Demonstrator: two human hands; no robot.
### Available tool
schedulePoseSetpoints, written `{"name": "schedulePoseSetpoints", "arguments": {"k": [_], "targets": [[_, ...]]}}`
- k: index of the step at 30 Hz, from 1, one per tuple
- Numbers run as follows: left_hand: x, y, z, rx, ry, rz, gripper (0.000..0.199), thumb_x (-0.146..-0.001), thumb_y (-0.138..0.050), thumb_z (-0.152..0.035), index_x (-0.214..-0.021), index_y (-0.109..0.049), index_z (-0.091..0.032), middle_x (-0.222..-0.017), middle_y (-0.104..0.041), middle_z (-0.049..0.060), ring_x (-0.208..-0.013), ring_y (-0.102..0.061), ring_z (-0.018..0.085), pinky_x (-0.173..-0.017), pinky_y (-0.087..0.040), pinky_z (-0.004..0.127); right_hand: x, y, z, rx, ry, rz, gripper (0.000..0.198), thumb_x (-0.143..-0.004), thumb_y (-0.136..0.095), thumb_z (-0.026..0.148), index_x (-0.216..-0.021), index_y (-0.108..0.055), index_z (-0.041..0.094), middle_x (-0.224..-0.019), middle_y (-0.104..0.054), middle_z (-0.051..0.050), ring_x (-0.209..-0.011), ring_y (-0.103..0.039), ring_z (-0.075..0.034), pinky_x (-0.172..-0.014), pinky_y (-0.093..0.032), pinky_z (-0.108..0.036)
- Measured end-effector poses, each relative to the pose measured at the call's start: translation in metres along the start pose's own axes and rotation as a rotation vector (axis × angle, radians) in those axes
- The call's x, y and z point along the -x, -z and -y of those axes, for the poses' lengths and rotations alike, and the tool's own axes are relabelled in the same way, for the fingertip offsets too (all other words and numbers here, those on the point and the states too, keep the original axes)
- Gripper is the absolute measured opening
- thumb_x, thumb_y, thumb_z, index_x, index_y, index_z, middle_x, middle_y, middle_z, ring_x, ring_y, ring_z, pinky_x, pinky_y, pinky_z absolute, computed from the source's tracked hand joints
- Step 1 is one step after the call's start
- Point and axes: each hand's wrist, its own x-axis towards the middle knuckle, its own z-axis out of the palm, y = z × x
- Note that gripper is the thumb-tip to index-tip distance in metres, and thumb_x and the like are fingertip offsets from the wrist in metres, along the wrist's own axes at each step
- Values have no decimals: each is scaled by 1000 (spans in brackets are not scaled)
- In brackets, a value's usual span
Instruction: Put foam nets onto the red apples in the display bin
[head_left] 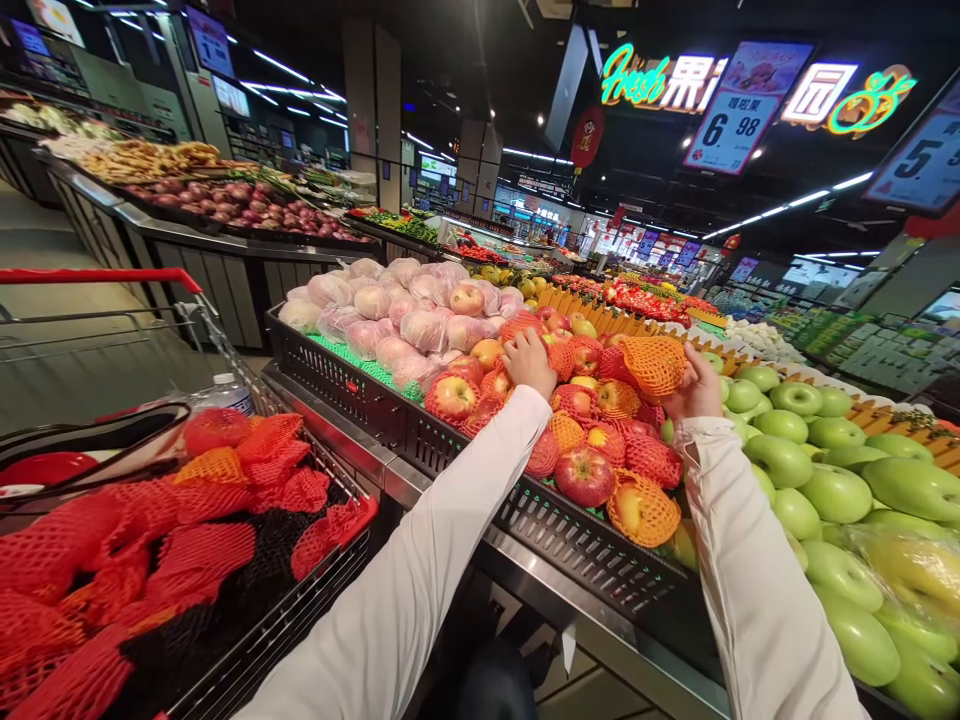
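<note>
My left hand (531,362) reaches over the pile of apples, its fingers bent over an apple in a red foam net (523,324). What lies under the fingertips is partly hidden. At the right side of the pile, my right hand (699,388) grips an orange foam net (654,366), held raised above the fruit. Whether an apple is inside that net, I cannot tell. Below and between the hands are loose red-yellow apples (585,475), several of them in red or orange nets, in a black slatted crate (592,555).
Film-wrapped pink fruit (427,325) fills the crate's left part. Green apples (836,490) are heaped at right. A shopping cart (352,530) at lower left carries red foam nets (202,560) and a bottle (231,392). Onions (240,210) lie on a stand behind.
</note>
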Motion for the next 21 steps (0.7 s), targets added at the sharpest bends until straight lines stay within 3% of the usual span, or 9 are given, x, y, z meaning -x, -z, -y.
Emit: {"name": "schedulePoseSetpoints", "arguments": {"k": [4,9,13,17,19,21], "targets": [[-3,0,-2,217,-40,-131,59,-82,-68,-26,-134,-41,-16,-139,-49,18,-131,-43,34,-108,-34,44,-3,1,-4,-59,-111,-41,39,-62,-78,52,-88,-67,25,-92,-75,-4,-98,-71,-27,-80,-62,-41],[-12,-12,-2,709,-6,-99,60,-85,-68,-41,-132,-39,-19,-137,-51,16,-132,-47,26,-112,-35,38,2,-6,-6,-9,-176,30,37,-61,-84,44,-89,-72,24,-94,-77,-2,-98,-72,-24,-88,-60,-37],[-17,-24,-8,1139,-42,82,42,-92,-56,-47,-121,-46,-18,-129,-59,13,-121,-57,19,-102,-44,30,16,-10,-2,124,-279,291,34,-59,-88,39,-84,-75,21,-89,-78,-5,-89,-74,-25,-87,-59,-40],[-11,-29,-15,1361,-62,486,48,-93,-48,-59,-118,-49,-18,-115,-66,12,-105,-65,22,-86,-51,32,27,-12,4,239,-340,569,34,-58,-89,38,-85,-79,21,-89,-79,-4,-91,-73,-24,-88,-58,-37],[-6,-31,-17,1375,-58,627,54,-89,-50,-65,-118,-50,-19,-112,-67,11,-102,-66,23,-83,-51,32,28,-13,5,254,-309,587,34,-58,-89,39,-87,-79,22,-90,-79,-4,-91,-73,-24,-90,-57,-38],[-1,-33,-18,1357,-70,655,56,-85,-54,-67,-114,-54,-20,-112,-67,10,-105,-64,23,-86,-50,32,26,-14,3,251,-240,534,35,-60,-88,40,-88,-79,23,-92,-79,-3,-91,-73,-24,-92,-57,-39]]}}
